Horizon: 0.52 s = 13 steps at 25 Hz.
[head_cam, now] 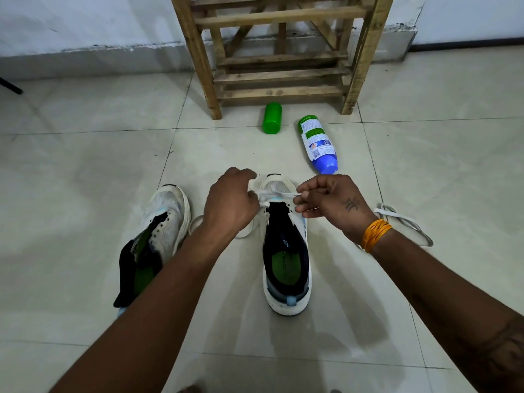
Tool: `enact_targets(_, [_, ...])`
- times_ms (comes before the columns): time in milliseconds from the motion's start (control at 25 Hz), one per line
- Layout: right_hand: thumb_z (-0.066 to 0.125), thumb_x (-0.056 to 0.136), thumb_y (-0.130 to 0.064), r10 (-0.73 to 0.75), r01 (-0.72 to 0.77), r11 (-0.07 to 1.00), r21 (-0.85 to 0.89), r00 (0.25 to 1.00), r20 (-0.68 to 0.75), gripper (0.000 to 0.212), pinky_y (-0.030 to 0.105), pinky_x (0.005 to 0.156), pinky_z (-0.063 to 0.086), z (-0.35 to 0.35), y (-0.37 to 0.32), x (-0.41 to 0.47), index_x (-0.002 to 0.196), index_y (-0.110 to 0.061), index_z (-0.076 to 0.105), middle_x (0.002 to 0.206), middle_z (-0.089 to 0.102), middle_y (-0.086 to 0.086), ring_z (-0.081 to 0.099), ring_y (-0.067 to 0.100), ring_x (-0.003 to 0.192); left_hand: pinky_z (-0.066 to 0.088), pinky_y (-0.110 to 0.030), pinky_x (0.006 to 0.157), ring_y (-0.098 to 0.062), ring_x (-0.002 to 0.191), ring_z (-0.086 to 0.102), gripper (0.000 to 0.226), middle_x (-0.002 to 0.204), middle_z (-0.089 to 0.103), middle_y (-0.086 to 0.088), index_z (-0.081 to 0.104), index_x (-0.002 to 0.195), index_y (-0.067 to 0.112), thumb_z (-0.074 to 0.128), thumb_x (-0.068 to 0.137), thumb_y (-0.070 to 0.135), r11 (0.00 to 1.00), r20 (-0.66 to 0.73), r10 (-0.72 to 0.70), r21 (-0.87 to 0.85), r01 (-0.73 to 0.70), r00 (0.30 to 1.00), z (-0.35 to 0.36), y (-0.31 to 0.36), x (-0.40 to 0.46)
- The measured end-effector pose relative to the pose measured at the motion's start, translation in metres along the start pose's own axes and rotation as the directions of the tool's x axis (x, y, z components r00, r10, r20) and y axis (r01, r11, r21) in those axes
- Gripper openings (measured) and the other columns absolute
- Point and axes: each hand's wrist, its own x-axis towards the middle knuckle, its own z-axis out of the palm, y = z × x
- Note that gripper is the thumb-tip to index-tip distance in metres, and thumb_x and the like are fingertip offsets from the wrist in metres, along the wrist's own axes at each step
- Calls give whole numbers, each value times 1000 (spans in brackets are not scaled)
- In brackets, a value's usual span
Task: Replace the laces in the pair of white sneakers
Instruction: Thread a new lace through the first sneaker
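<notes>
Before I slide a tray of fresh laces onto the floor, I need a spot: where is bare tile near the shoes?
Bare tile lies left of the left sneaker, and in front of the right sneaker heel, between the forearms. It is crowded ahead: both hands work the lace, with a green cap and bottle beyond. A loose lace lies right.

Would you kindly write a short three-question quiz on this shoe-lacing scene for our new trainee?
1. True or false: the left sneaker already has a lace threaded.
2. Which stands upright: A) green cap B) bottle C) right sneaker
3. Fill in: the right hand pinches the white ____.

Key
1. False; its eyelets look empty.
2. A; the bottle lies on its side on the floor.
3. Lace; the left hand grips its other end.
</notes>
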Motion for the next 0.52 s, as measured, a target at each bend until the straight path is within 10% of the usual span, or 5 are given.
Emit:
enact_targets(280, [69,95,-8,-87,86,994,-71,996,-12,11,47,73,63,10,2,5,98,2,67,84,75,20,74,28,73,62,-45,70,-20,67,72,9,75,74,1,73,80,23,73,89,21,932,129,-25,-356,69,991,22,26,2])
enact_targets(520, [76,77,-43,-47,51,756,-653,999,23,52,35,86,52,28,28,-10,124,-24,63,113,65,-5,64,18,97,61,-45,63,-17,54,70,13,61,70,-1,67,78,21,72,90,23,892,90,-134,-423,160,987,39,16,5])
